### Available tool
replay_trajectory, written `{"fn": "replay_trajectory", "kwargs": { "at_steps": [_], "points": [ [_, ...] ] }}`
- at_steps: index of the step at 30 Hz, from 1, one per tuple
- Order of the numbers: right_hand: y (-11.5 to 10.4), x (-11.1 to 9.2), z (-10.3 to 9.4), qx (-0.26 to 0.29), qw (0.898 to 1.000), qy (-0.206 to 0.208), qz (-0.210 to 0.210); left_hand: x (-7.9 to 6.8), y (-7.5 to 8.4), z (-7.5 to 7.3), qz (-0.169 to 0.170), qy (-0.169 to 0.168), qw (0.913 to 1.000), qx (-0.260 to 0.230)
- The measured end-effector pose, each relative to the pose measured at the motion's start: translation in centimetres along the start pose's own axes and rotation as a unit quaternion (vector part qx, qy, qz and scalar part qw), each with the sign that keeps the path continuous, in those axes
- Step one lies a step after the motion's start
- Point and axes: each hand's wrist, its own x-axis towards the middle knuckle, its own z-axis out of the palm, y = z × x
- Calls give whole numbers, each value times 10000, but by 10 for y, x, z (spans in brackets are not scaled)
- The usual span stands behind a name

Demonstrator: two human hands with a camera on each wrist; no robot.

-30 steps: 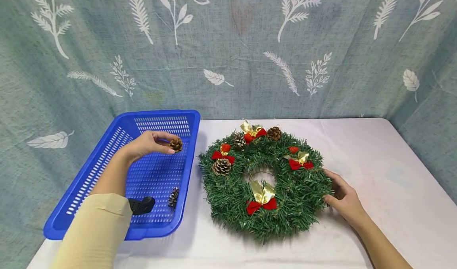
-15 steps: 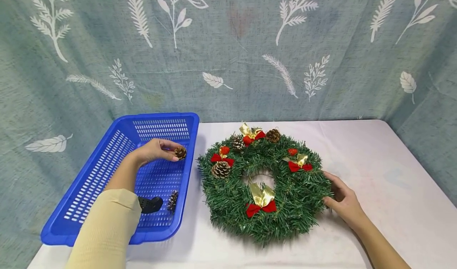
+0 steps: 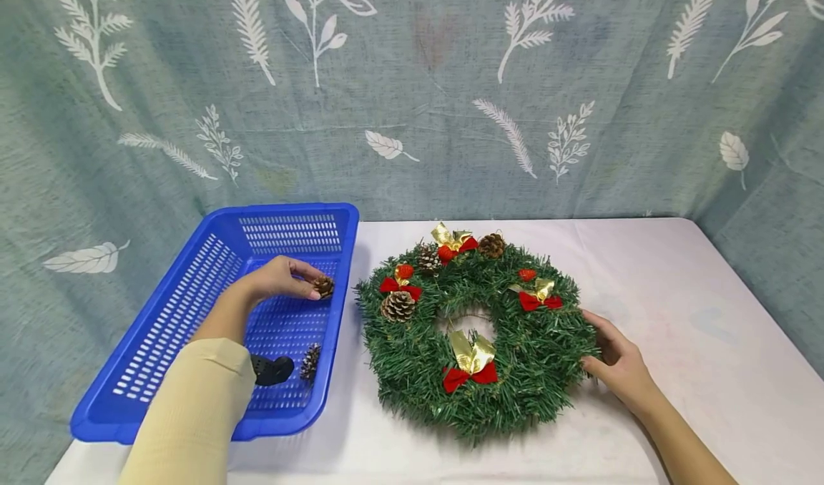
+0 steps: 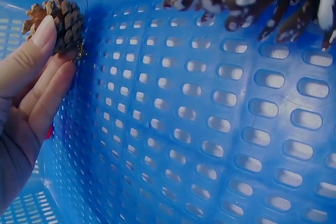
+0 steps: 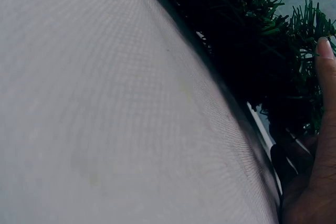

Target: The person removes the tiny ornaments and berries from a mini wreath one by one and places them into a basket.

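Note:
Between thumb and fingers, my left hand (image 3: 280, 281) pinches a brown pinecone (image 3: 324, 286) low inside the blue basket (image 3: 350, 270), close to its right wall. A thin wire loop shows by this pinecone (image 4: 65, 22) in the left wrist view. Nearer the basket's front lies a second pinecone (image 3: 310, 362), its scales tipped white. On the table to the right lies a green wreath (image 3: 412, 378) with red and gold bows and several pinecones. My right hand (image 3: 621, 360) grips the wreath's right edge, the thumb along its side and the other fingers partly hidden by the greenery.
A white cloth covers the table (image 3: 682, 342). Behind it hangs a grey-green curtain (image 3: 438, 149) with white leaf prints. The basket's raised right rim stands between my left hand and the wreath. A black wrist mount (image 3: 273, 370) sits at my left sleeve.
My left hand has moved right and down inside the basket with the pinecone, toward the right wall. The right hand and the wreath hold their place.

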Motion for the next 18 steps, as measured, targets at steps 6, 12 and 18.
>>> {"fn": "replay_trajectory", "kwargs": {
  "at_steps": [6, 12, 18],
  "points": [
    [-1, -2, 0, 259, 9996, -5, -105, 1, -2, 2, 71, 23, 9996, -260],
    [-1, -1, 1, 319, 9994, 52, -107, 0, 0, 0, -39, -6, 9993, -362],
    [0, 1, 1, 315, 9993, 15, -203, -4, 3, -4, -123, -76, 9976, -672]
  ]
}}
